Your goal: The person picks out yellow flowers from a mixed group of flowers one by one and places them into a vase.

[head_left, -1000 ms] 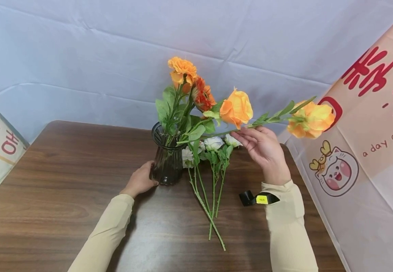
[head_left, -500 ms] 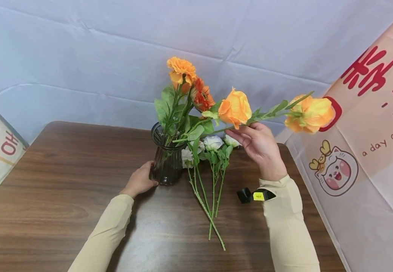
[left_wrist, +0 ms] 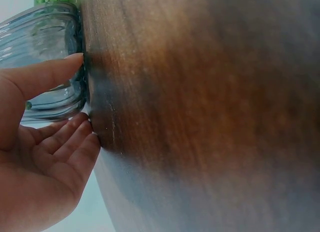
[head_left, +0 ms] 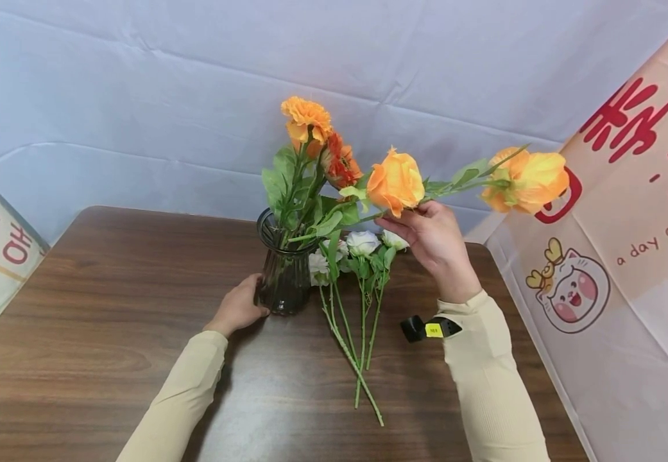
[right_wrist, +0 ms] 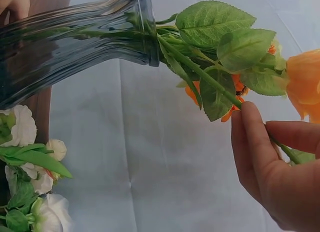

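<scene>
A dark ribbed glass vase [head_left: 283,282] stands upright on the table, holding an orange carnation-like flower [head_left: 306,120], a red-orange flower [head_left: 342,162] and an orange rose [head_left: 396,183]. My left hand [head_left: 239,305] holds the vase low down, its thumb [left_wrist: 50,74] on one side and fingers behind. Between thumb and fingers, my right hand [head_left: 434,247] pinches the green stem [right_wrist: 215,83] of a yellow-orange flower [head_left: 527,181]. That flower leans far to the right, and its stem's cut end lies at the vase's rim. In the right wrist view the stem crosses the vase mouth.
Several white flowers [head_left: 362,244] lie on the wooden table [head_left: 137,308] right of the vase, stems toward the front. A pale cloth [head_left: 195,96] hangs behind, and a printed banner [head_left: 628,212] stands at the right. A black wrist camera [head_left: 417,328] juts from my right sleeve.
My right hand has moved a little left and up, and the flower's stem end has slid left across the vase's rim. The left hand and vase have stayed still.
</scene>
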`<state>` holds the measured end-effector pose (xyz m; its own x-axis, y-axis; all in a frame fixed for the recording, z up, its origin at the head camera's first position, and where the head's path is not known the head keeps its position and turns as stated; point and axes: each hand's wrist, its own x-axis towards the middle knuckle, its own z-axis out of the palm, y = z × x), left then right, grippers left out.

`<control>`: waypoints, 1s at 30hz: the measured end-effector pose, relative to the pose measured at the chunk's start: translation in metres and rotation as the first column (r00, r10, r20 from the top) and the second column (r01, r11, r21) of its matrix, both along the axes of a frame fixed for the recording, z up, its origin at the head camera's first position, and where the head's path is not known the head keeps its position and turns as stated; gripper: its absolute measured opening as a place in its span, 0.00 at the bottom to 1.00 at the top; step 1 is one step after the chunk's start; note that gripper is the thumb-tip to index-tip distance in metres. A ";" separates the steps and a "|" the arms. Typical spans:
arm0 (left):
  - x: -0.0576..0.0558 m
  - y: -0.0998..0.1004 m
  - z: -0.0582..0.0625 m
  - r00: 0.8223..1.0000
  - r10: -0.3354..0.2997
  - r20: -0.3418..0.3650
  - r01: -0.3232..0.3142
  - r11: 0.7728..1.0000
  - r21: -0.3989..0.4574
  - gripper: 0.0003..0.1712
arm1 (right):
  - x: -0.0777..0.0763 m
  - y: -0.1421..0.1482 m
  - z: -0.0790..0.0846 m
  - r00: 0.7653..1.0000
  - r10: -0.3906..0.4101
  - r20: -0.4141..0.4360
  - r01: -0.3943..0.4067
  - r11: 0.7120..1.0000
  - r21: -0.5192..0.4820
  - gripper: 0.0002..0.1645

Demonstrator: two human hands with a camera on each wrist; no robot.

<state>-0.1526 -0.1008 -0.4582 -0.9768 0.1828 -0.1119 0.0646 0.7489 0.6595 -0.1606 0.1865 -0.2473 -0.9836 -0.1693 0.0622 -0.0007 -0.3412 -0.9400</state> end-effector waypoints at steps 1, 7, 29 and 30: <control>0.000 0.000 0.000 1.000 0.000 -0.002 0.000 1.000 0.000 0.43 | 0.000 -0.001 0.000 1.000 -0.004 -0.005 0.004 1.000 0.013 0.25; 0.000 0.000 0.000 1.000 -0.002 -0.006 0.002 1.000 0.001 0.43 | -0.001 -0.006 0.003 0.999 -0.030 -0.026 0.032 0.998 0.061 0.26; 0.001 0.001 0.003 1.000 -0.002 -0.024 0.002 1.000 -0.001 0.43 | -0.005 -0.021 0.005 0.997 -0.017 -0.076 0.027 0.991 0.133 0.28; 0.001 0.001 0.003 1.000 -0.002 -0.024 0.002 1.000 -0.001 0.43 | -0.006 -0.021 0.005 0.997 -0.012 -0.079 0.023 0.990 0.138 0.28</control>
